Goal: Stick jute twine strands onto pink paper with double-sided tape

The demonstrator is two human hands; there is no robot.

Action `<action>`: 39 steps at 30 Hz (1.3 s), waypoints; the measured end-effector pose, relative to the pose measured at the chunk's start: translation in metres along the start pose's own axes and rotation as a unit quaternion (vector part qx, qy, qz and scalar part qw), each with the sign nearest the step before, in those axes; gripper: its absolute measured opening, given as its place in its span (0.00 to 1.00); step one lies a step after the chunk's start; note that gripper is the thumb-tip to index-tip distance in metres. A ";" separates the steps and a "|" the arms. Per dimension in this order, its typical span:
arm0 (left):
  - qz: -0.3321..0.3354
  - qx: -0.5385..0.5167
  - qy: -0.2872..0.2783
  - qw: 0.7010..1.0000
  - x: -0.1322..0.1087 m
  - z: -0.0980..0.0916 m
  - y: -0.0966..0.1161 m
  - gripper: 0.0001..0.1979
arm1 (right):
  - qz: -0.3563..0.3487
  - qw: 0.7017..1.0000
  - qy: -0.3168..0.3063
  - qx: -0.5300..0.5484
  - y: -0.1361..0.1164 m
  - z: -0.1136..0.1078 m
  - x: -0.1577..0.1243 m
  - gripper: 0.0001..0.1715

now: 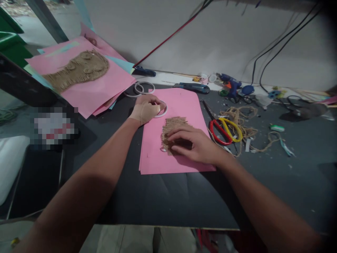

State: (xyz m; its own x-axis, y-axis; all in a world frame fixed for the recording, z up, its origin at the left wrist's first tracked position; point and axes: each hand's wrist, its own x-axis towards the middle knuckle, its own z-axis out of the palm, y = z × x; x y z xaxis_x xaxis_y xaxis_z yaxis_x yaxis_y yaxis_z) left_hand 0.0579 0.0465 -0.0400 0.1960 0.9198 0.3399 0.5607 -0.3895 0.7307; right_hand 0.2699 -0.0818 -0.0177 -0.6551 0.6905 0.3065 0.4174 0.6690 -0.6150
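My left hand [147, 109], with a beige wrap over its palm and wrist, is closed on the near side of a thin white ring [165, 111], like a slim tape roll, at the upper part of a pink paper stack [152, 163]. My right hand [196, 142] lies with fingers apart over a patch of brown jute twine strips [175, 122] set in rows on the pink paper. The fingers partly hide the patch. Beside the stack, to the right, are scissors [221, 131] with red and yellow handles.
Two more white rings [143, 87] and a blue utility knife [192, 87] lie behind the stack. Loose twine [244, 119] tangles around the scissors. A blue glue gun [231, 86] stands near the wall. Pink sheets with a twine shape [84, 68] are at left.
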 end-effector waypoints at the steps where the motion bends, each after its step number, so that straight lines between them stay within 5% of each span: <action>1: 0.000 0.000 -0.001 1.000 0.000 0.000 0.000 0.09 | 0.002 1.000 0.007 0.009 0.001 0.001 0.000 0.07; 18: -0.008 -0.003 -0.004 1.000 0.000 -0.001 0.002 0.08 | 0.026 0.999 0.020 0.035 -0.003 0.016 0.005 0.07; 28: 0.002 0.012 0.000 1.000 0.000 0.000 0.002 0.09 | 0.120 0.990 0.074 0.018 -0.006 0.024 0.006 0.04; 39: -0.005 0.007 -0.008 1.000 0.000 -0.001 0.003 0.08 | 0.061 0.995 0.080 -0.025 -0.006 0.030 0.007 0.02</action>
State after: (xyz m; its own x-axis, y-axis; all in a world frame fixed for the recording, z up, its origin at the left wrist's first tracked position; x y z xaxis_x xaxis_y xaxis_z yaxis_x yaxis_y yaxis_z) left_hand 0.0589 0.0451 -0.0369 0.2030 0.9241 0.3238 0.5742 -0.3802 0.7250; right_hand 0.2442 -0.0894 -0.0339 -0.4910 0.7997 0.3455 0.5205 0.5874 -0.6198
